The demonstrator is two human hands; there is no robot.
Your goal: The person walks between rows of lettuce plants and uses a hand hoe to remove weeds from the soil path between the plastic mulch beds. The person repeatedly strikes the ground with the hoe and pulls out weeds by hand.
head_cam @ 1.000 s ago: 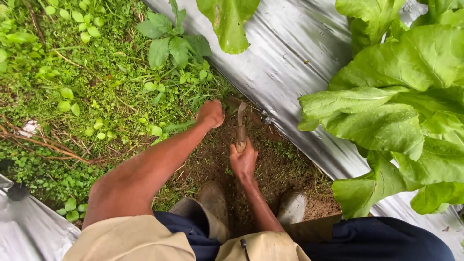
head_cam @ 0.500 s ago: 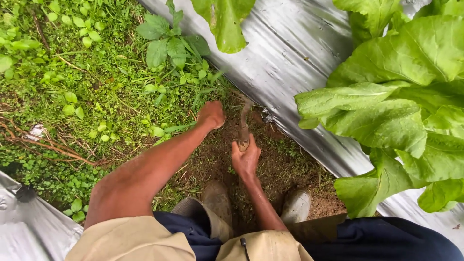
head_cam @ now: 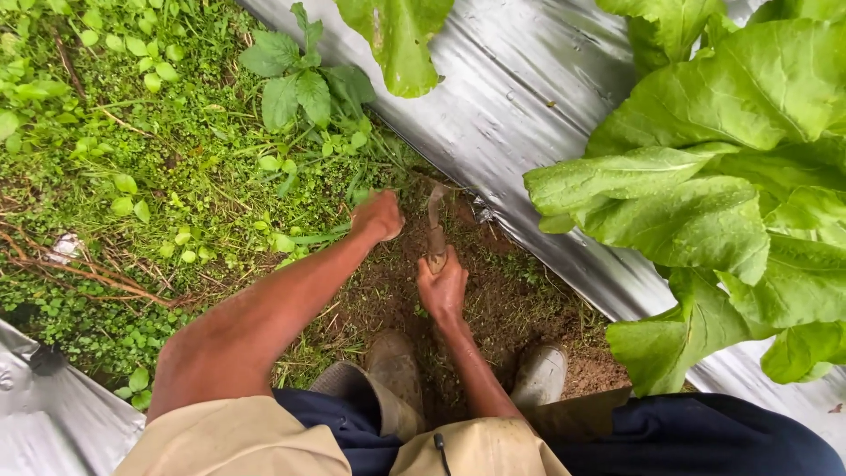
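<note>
Weeding knife [head_cam: 434,225] is pointing its blade into bare soil [head_cam: 511,308] beside silver mulch film [head_cam: 529,97], right hand [head_cam: 443,286] gripping its handle; left hand [head_cam: 379,214] is closing in a fist at the weeds [head_cam: 291,176].

**Hand Tool and Weeds: Position and Condition**

Short hand tool [head_cam: 435,231]: rust-brown metal blade on a pale wooden handle. Held in the right hand [head_cam: 442,289], fingers wrapped round the handle end. Blade pointed away from the body, tip down at the bare brown soil [head_cam: 498,295], close beside the edge of the silver sheet.

Weeds [head_cam: 304,84]: low green growth, broad-leaved and grassy, rooted left of the bare patch. Left hand [head_cam: 379,215] closed at the margin where weeds meet soil; contents of the fist not discernible.
</note>
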